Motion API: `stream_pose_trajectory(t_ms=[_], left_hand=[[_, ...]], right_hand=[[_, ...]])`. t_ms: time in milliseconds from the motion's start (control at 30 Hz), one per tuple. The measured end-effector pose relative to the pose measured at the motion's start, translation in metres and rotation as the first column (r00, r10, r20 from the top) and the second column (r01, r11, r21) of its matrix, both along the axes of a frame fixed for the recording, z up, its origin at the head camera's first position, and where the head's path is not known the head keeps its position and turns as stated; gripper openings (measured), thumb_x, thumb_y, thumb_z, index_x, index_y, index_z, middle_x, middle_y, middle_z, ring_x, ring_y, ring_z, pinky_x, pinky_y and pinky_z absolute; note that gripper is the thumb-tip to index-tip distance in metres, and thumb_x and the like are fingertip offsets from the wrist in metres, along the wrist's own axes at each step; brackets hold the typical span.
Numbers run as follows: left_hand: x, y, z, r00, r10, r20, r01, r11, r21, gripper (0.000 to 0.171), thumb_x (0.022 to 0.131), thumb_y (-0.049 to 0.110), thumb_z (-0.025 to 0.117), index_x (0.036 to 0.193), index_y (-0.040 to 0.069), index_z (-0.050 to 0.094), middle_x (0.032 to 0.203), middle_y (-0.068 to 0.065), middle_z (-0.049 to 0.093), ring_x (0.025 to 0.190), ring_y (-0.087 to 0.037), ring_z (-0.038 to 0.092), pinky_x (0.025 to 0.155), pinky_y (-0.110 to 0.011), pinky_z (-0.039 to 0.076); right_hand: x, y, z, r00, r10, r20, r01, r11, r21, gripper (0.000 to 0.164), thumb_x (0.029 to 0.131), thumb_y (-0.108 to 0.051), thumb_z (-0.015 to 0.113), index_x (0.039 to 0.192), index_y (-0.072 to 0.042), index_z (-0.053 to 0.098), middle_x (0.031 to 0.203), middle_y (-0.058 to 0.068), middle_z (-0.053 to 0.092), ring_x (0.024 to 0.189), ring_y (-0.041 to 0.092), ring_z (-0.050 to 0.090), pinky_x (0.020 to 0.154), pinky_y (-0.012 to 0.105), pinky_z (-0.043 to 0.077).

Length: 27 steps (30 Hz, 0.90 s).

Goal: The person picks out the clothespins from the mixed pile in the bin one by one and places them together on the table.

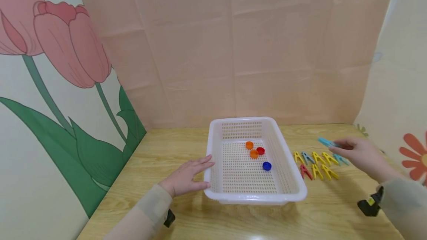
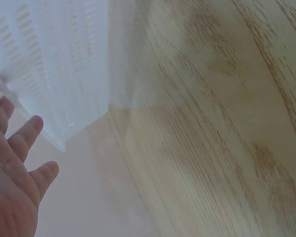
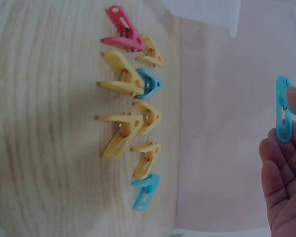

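Observation:
My left hand (image 1: 186,177) rests with spread, fairly straight fingers against the left rim of a white plastic basket (image 1: 253,197). Its fingertips touch that rim in the left wrist view too. Over the table to the right, my right hand (image 1: 363,156) pinches a light-blue clothespin (image 3: 283,108) between thumb and fingers, lifted off the surface. Below and beside that hand lie more clothespins in two rough rows: several yellow ones (image 1: 316,171), a red one (image 1: 306,172), a grey-blue one (image 1: 307,157) and a turquoise one (image 1: 341,159).
Inside the basket lie two orange caps (image 1: 249,145), a red cap (image 1: 260,151) and a blue cap (image 1: 267,166). The wooden table (image 1: 173,143) meets a pinkish covered wall (image 1: 186,66) at the back. A tulip-patterned wall (image 1: 63,43) stands at the left.

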<state>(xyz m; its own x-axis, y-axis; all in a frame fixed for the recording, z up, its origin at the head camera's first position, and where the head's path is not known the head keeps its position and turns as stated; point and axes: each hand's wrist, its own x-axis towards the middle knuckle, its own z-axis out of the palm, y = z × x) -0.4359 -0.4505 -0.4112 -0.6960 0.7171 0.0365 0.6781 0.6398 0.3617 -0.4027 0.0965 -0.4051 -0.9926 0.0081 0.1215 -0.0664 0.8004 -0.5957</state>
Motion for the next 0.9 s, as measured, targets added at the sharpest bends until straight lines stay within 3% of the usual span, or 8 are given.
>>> stream_pose_trajectory(t_ms=[500, 900], left_hand=[[0.001, 0.0, 0.002, 1.0, 0.001, 0.018, -0.001, 1.0, -0.001, 0.07, 0.091, 0.054, 0.056, 0.151, 0.027, 0.033, 0.158, 0.013, 0.014, 0.144, -0.02, 0.023, 0.116, -0.053, 0.011], [0.0, 0.001, 0.002, 1.0, 0.006, 0.016, -0.006, 1.0, -0.002, 0.07, 0.09, 0.056, 0.055, 0.151, 0.027, 0.033, 0.158, 0.014, 0.014, 0.144, -0.019, 0.023, 0.116, -0.052, 0.011]], right_hand=[[0.004, 0.023, -0.03, 0.992, -0.068, 0.106, 0.069, 0.998, -0.01, 0.08, 0.093, -0.059, 0.049, 0.13, 0.012, 0.049, 0.124, 0.035, 0.053, 0.105, 0.05, 0.054, 0.07, 0.051, 0.051], [0.007, 0.03, -0.041, 0.98, -0.149, 0.133, 0.149, 0.989, 0.013, 0.086, 0.09, -0.063, 0.05, 0.126, 0.016, 0.049, 0.122, 0.038, 0.052, 0.099, 0.051, 0.055, 0.067, 0.05, 0.05]])
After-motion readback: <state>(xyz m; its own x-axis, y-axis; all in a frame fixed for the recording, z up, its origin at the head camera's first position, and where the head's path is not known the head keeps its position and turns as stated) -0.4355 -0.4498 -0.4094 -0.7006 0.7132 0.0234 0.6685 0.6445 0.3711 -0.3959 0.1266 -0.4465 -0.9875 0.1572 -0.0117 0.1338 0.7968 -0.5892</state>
